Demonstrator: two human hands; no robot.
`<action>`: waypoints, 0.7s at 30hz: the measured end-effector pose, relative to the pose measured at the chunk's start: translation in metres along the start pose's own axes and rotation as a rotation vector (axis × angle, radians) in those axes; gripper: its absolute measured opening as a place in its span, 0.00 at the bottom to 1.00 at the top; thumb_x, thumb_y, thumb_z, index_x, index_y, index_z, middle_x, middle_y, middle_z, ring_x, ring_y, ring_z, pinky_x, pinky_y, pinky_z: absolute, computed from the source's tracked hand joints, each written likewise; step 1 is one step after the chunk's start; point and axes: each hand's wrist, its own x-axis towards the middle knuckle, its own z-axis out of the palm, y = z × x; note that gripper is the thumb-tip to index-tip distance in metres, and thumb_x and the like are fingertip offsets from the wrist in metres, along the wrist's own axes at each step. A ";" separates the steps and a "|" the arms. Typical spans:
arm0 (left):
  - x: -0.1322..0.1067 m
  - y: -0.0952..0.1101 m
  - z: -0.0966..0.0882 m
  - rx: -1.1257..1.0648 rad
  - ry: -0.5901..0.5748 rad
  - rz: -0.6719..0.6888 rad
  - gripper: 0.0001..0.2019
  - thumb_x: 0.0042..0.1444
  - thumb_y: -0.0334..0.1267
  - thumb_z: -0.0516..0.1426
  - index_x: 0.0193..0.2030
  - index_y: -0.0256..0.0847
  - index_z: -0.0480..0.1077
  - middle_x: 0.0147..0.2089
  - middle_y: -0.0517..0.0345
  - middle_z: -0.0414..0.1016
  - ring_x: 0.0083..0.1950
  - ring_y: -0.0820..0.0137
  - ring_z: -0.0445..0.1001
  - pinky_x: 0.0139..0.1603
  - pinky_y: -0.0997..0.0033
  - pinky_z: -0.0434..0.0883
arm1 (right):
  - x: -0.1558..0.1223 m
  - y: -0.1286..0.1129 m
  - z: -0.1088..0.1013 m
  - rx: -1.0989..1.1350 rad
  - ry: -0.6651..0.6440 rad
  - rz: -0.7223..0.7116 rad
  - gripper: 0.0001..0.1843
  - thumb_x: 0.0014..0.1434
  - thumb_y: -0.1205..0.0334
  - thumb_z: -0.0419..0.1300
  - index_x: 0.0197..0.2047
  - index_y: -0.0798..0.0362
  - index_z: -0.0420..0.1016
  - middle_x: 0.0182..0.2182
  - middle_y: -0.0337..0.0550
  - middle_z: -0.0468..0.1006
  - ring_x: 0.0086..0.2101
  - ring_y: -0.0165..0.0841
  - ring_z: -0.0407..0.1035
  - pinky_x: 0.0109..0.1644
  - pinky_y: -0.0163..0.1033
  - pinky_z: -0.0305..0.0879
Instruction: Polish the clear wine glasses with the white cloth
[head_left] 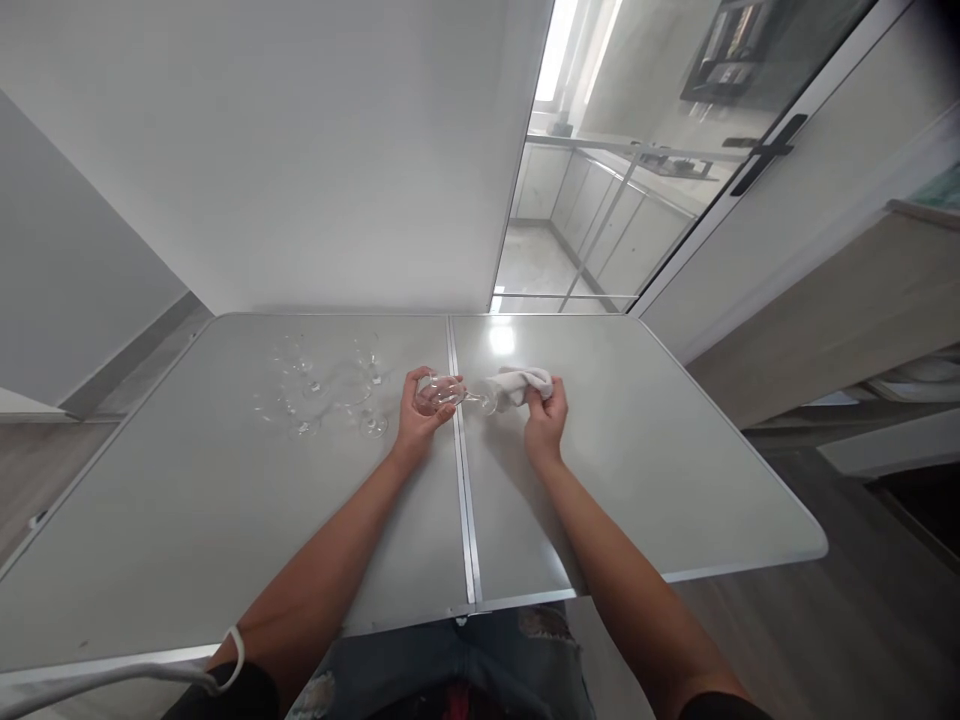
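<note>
My left hand (pixel 426 412) is wrapped round the bowl of a clear wine glass (pixel 444 394), which lies sideways above the table with its stem and foot pointing right. In my right hand (pixel 547 415) is a white cloth (pixel 519 382), bunched between thumb and fingers. The cloth's left end is at the glass's foot; whether it touches cannot be made out. Several more clear stemmed glasses (pixel 373 424) stand in a group on the table, left of my left hand.
The pale folding table (pixel 645 460) has a metal seam (pixel 463 500) down its middle and a metal rim. A white wall rises behind it, with a glass door (pixel 600 220) at the back right. A white cable (pixel 150 670) runs by my left forearm.
</note>
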 end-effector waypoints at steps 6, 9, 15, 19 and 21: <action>-0.002 0.003 0.003 0.034 0.029 0.009 0.31 0.50 0.36 0.71 0.51 0.49 0.55 0.53 0.52 0.77 0.51 0.60 0.82 0.56 0.53 0.76 | -0.006 0.004 0.016 0.090 -0.340 0.130 0.17 0.59 0.48 0.65 0.45 0.50 0.75 0.39 0.42 0.77 0.39 0.35 0.69 0.43 0.39 0.66; -0.003 0.005 0.006 0.083 -0.029 0.014 0.30 0.50 0.35 0.71 0.50 0.48 0.55 0.55 0.49 0.76 0.53 0.59 0.81 0.56 0.54 0.76 | -0.006 0.006 0.012 -0.023 -0.246 0.120 0.16 0.53 0.50 0.70 0.38 0.52 0.77 0.32 0.40 0.77 0.34 0.34 0.67 0.39 0.38 0.65; -0.003 0.007 0.010 0.135 -0.061 0.061 0.29 0.51 0.35 0.70 0.49 0.48 0.54 0.57 0.50 0.74 0.57 0.61 0.79 0.60 0.53 0.74 | -0.003 0.010 0.008 0.211 -0.202 0.288 0.16 0.49 0.52 0.71 0.37 0.51 0.73 0.32 0.39 0.75 0.33 0.34 0.67 0.38 0.39 0.65; -0.003 0.008 0.010 0.162 -0.011 0.080 0.29 0.51 0.38 0.70 0.50 0.48 0.54 0.57 0.49 0.73 0.57 0.60 0.78 0.59 0.54 0.75 | -0.005 0.008 0.011 0.225 -0.299 0.290 0.13 0.51 0.56 0.69 0.36 0.51 0.72 0.32 0.37 0.72 0.33 0.32 0.65 0.40 0.37 0.64; -0.003 0.008 0.010 0.160 0.011 0.078 0.30 0.51 0.38 0.70 0.50 0.49 0.54 0.57 0.49 0.73 0.57 0.59 0.78 0.58 0.53 0.75 | -0.005 0.006 0.010 0.192 -0.257 0.232 0.13 0.51 0.57 0.69 0.35 0.50 0.71 0.31 0.35 0.70 0.33 0.31 0.64 0.40 0.36 0.62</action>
